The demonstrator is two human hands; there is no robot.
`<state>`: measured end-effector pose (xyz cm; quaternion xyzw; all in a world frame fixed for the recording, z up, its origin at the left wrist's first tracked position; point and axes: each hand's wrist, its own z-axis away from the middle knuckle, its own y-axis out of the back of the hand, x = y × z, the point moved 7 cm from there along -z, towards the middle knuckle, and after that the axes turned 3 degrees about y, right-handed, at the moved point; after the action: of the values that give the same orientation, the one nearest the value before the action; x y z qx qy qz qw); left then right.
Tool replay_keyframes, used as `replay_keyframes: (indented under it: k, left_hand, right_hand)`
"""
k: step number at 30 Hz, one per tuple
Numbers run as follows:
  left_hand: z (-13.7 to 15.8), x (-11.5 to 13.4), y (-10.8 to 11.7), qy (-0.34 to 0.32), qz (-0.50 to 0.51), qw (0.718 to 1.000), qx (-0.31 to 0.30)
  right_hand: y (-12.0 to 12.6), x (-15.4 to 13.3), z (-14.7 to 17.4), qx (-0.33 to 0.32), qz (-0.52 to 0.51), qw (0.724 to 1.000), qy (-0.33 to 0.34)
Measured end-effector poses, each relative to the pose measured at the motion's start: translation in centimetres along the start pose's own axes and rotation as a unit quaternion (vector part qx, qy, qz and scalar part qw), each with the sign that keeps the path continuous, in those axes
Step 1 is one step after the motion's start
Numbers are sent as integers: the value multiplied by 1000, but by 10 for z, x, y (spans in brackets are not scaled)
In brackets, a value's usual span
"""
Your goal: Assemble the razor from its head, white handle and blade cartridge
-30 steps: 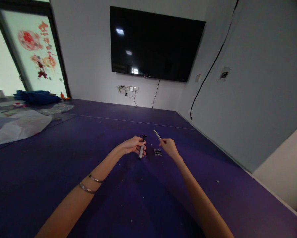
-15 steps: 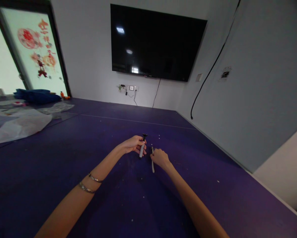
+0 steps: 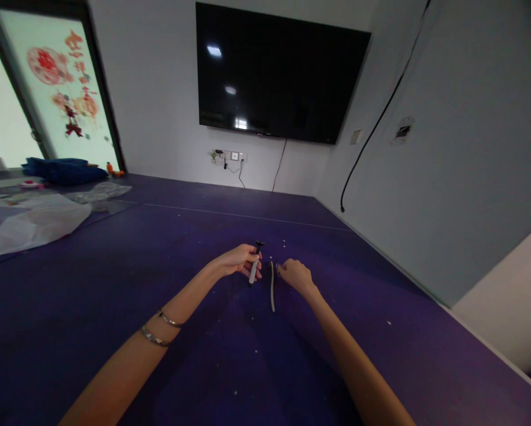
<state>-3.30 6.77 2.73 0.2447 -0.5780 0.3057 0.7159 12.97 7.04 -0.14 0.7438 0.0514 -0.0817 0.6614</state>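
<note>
My left hand (image 3: 243,260) is closed around the grey handle of what looks like a razor (image 3: 253,271), held upright with its black T-shaped head at the top. Just to its right, a slim pale-handled object (image 3: 272,290) with a dark top end lies on the purple surface (image 3: 194,367); its kind is too small to tell. My right hand (image 3: 295,275) is beside that object, apart from its handle. The right fingers are pinched together, and something small may be between the tips, though I cannot make it out.
Small white specks dot the purple surface. Clear plastic sheeting (image 3: 39,228) and a dark blue cloth bundle (image 3: 64,170) lie at the left. A black cable (image 3: 372,133) hangs down the right wall. A television (image 3: 278,77) is mounted above the sockets (image 3: 234,156).
My right hand has let go of the pale-handled object and shifted slightly right, leaving it on the surface. My left hand still holds the razor, almost unmoved.
</note>
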Motion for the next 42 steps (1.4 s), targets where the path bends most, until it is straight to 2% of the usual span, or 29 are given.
replay_keyframes:
  k: [2, 5, 11, 20, 29, 32, 37, 42]
  left_hand:
    - [0, -1, 0, 2, -1, 1000, 1]
    - [-1, -3, -2, -2, 1, 1000, -2]
    - [-4, -8, -5, 2, -1, 1000, -11]
    - [-5, -11, -7, 15, -7, 1000, -7]
    - [-5, -12, -8, 15, -5, 1000, -6]
    - [-5, -13, -7, 12, -5, 1000, -4]
    - [-7, -14, -8, 9, -7, 1000, 2]
    - [-10, -18, -6, 9, -7, 1000, 5]
  right_hand:
    - [5, 11, -3, 15, 0, 1000, 2]
    - [6, 19, -6, 27, -14, 999, 40]
    - [-5, 19, -7, 11, -34, 994, 100]
    - [-10, 21, -9, 15, -46, 994, 98]
    - [-9, 23, -12, 54, -69, 990, 107]
    - [-3, 22, -15, 81, -110, 983, 125]
    - [7, 22, -21, 116, -248, 953, 130]
    - [7, 22, -25, 93, -332, 932, 108]
